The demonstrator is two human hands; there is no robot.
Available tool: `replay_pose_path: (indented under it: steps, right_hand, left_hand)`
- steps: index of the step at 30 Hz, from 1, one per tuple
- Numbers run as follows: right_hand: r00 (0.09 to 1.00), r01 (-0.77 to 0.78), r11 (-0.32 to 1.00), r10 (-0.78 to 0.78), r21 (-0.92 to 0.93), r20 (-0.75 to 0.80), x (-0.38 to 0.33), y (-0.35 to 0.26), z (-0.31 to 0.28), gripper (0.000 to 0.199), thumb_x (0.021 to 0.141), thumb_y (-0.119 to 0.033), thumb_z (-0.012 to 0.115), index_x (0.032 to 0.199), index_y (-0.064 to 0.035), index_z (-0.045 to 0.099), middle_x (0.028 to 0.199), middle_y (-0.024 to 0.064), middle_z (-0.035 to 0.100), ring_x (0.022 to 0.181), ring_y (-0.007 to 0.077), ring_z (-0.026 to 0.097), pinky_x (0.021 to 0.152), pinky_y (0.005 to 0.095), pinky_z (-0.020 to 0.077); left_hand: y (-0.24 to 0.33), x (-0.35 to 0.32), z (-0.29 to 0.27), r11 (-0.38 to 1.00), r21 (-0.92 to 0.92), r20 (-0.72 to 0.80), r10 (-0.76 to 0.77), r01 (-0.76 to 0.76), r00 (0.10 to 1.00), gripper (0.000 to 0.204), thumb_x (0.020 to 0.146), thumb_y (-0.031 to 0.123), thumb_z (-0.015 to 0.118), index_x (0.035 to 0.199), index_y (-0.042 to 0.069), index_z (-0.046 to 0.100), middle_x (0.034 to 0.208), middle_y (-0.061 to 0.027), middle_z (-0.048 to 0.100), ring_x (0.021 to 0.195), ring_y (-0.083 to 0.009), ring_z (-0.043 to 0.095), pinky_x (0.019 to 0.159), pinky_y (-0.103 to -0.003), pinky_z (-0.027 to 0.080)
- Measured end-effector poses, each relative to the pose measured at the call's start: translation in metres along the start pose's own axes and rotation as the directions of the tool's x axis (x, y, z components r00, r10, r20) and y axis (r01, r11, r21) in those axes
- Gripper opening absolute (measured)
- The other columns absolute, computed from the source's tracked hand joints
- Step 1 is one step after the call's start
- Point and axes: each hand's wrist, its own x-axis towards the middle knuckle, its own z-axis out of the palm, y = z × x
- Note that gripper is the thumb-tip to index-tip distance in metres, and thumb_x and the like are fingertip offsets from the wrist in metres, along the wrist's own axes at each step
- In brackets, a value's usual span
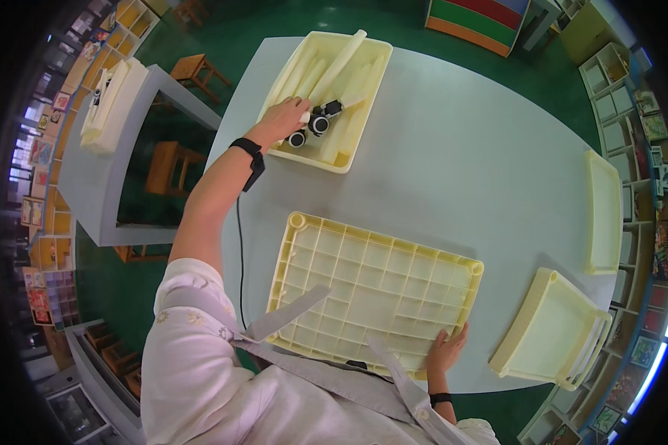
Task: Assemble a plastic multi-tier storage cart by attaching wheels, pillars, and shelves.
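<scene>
Here, the left hand (pixel 283 117) reaches into the tray (pixel 365 67) at eleven o'clock on the table (pixel 453 148), fingers curled over a cream rod beside the casters (pixel 315 124); whether they pinch it cannot be told. The ribbed panel (pixel 371 285) lies at six o'clock. The right hand (pixel 445 351) rests flat on its near edge, fingers spread. At four o'clock sits a shelf (pixel 553 326).
</scene>
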Motion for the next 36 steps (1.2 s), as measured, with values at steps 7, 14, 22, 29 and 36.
replay_pose_path:
  steps: [7, 14, 22, 29, 36]
  right_hand:
    - [0.998, 0.054, 0.998, -0.055, -0.027, -0.035, 0.000, 0.001, 0.006, 0.059, 0.079, -0.019, 0.053, 0.128, -0.0047, 0.024, 0.117, 0.0195, 0.042, 0.106, 0.0357, 0.041, 0.085, 0.0414, 0.0375]
    - [0.997, 0.075, 0.996, -0.075, 0.043, -0.006, -0.003, -0.002, -0.007, 0.060, 0.079, -0.020, 0.053, 0.128, -0.0026, 0.023, 0.121, 0.0190, 0.040, 0.108, 0.0359, 0.039, 0.088, 0.0404, 0.0350]
    - [0.872, 0.459, 0.795, -0.488, 0.396, -0.033, 0.002, -0.062, -0.066, 0.071, 0.069, -0.023, 0.066, 0.126, -0.0001, 0.030, 0.128, 0.0229, 0.029, 0.118, 0.0346, 0.029, 0.095, 0.0412, 0.0285]
    - [0.397, 0.220, 0.647, -0.743, 0.730, 0.539, -0.044, -0.143, -0.057, 0.054, 0.074, -0.025, 0.063, 0.119, -0.0034, 0.042, 0.099, 0.0102, 0.057, 0.086, 0.0175, 0.053, 0.076, 0.0302, 0.0424]
    - [0.488, -0.484, 0.559, -0.467, 0.674, 0.738, -0.058, -0.105, -0.050, 0.040, 0.086, -0.032, 0.047, 0.109, 0.0013, 0.049, 0.078, 0.0078, 0.056, 0.070, 0.0171, 0.057, 0.060, 0.0280, 0.0481]
  left_hand:
    - [-0.004, 0.014, 0.015, 0.964, -0.164, 0.114, -0.191, 0.208, 0.975, 0.054, 0.061, 0.013, 0.070, 0.107, 0.010, 0.043, 0.096, -0.0138, 0.050, 0.090, -0.0314, 0.052, 0.074, -0.039, 0.043]
    - [0.004, -0.039, -0.040, 0.985, 0.032, -0.235, -0.156, 0.168, 0.959, 0.027, 0.072, 0.021, 0.062, 0.091, 0.006, 0.049, 0.075, -0.0151, 0.057, 0.069, -0.0341, 0.057, 0.060, -0.040, 0.046]
    - [0.153, -0.183, -0.092, 0.469, -0.856, 0.151, -0.175, 0.218, 0.973, 0.023, 0.076, 0.019, 0.062, 0.093, 0.004, 0.055, 0.069, -0.0010, 0.056, 0.053, -0.0074, 0.053, 0.049, -0.021, 0.044]
    - [0.295, -0.262, -0.064, 0.220, -0.953, 0.236, 0.108, 0.208, 0.966, 0.027, 0.074, 0.020, 0.064, 0.094, 0.006, 0.054, 0.070, -0.0068, 0.058, 0.055, -0.0113, 0.056, 0.052, -0.025, 0.047]
    - [0.251, -0.331, -0.007, 0.151, -0.872, 0.408, -0.304, 0.466, 0.861, 0.039, 0.087, 0.042, 0.040, 0.099, 0.007, 0.053, 0.088, -0.0029, 0.054, 0.082, -0.0096, 0.053, 0.072, -0.027, 0.045]
